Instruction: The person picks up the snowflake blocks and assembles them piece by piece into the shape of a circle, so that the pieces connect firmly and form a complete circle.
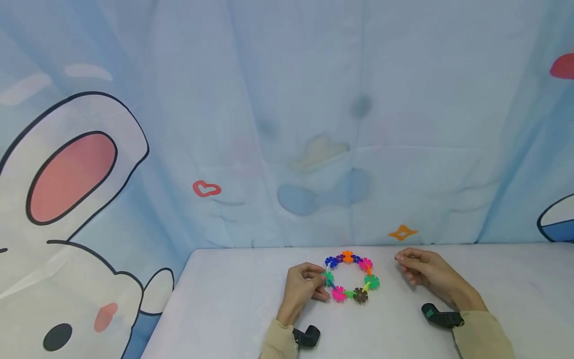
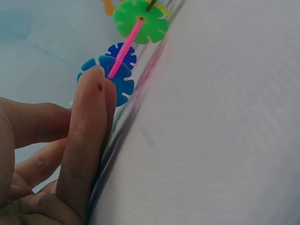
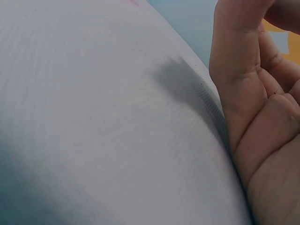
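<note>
A ring of interlocking plastic snowflake discs (image 1: 372, 282) lies on the white table, its notched pieces joined in pink, green, blue, orange, purple and brown. My left hand (image 1: 304, 283) is at the ring's left side and pinches it there with thumb and fingertips. Close up in the left wrist view, the fingers (image 2: 86, 122) grip a blue disc (image 2: 124, 88); a pink disc seen edge-on and a green disc (image 2: 136, 30) join on beyond it. To the right of the ring, apart from it, my right hand (image 1: 432, 276) hovers with loosely curled fingers, nothing visible in them.
The white-covered table (image 1: 224, 299) ends at a light blue curtain (image 1: 287, 99) with cartoon prints. Each wrist wears a black device, one at the left wrist (image 1: 307, 336), another black wrist device (image 1: 441, 317) at the right.
</note>
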Demonstrator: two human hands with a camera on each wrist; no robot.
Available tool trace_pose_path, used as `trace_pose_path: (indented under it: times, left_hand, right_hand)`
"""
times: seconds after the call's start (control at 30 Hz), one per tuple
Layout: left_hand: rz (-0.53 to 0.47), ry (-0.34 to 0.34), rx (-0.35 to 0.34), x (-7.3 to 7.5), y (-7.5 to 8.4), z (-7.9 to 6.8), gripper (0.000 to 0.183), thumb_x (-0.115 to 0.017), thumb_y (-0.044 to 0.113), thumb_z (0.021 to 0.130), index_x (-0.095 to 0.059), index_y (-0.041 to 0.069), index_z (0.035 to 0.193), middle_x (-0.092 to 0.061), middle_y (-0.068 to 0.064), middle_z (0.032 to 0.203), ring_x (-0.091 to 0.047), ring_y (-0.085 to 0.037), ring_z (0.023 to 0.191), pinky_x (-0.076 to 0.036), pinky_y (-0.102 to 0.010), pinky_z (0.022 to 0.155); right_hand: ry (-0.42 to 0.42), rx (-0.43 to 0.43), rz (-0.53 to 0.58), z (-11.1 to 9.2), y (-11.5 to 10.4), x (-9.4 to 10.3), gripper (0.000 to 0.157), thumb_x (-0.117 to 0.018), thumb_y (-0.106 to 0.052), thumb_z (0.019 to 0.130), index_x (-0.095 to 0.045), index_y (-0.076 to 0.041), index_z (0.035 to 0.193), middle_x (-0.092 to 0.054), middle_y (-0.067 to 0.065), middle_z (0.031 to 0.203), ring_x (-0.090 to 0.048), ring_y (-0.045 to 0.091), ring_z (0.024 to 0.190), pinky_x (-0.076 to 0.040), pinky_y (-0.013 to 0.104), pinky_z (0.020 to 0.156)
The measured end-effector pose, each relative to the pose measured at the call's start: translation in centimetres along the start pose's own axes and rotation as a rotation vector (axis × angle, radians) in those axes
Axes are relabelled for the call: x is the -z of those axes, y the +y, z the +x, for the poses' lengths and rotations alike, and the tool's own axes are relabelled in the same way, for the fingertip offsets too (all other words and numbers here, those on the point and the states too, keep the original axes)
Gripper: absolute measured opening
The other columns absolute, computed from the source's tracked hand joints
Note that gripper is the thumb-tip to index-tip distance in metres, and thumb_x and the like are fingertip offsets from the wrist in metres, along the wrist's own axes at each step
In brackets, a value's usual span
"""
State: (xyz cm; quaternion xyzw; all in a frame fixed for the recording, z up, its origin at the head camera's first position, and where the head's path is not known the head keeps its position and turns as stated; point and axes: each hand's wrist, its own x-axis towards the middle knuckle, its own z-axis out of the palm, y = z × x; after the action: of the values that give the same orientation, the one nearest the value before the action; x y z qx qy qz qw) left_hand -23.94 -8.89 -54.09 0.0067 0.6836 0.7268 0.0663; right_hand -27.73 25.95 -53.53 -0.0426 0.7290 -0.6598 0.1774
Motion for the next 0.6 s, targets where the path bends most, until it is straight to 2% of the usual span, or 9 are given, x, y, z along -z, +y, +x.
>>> trace_pose_path:
  times: [0.37,0.6]
  left_hand:
    - [0.015,-0.013,-0.006,0.11,-0.11,0.84,0.017,-0.072,-0.002,0.091,-0.073,-0.004,0.109,-0.075,-0.014,0.081,-0.070,-0.013,0.051,-0.066,-0.033,0.057]
    - [0.034,-0.007,-0.003,-0.07,-0.18,0.86,0.017,-0.072,0.001,0.093,-0.073,-0.002,0.110,-0.075,-0.016,0.083,-0.070,-0.013,0.051,-0.065,-0.032,0.055]
  right_hand:
    - [0.020,0.007,-0.009,0.76,-0.08,0.01,0.036,-0.064,-0.034,0.108,-0.064,-0.001,0.121,-0.061,-0.002,0.090,-0.058,0.009,0.075,-0.058,0.028,0.065]
    - [0.022,0.008,-0.015,0.95,0.14,0.06,0.038,-0.065,-0.034,0.107,-0.063,0.001,0.123,-0.061,0.000,0.092,-0.058,0.009,0.075,-0.058,0.028,0.065]
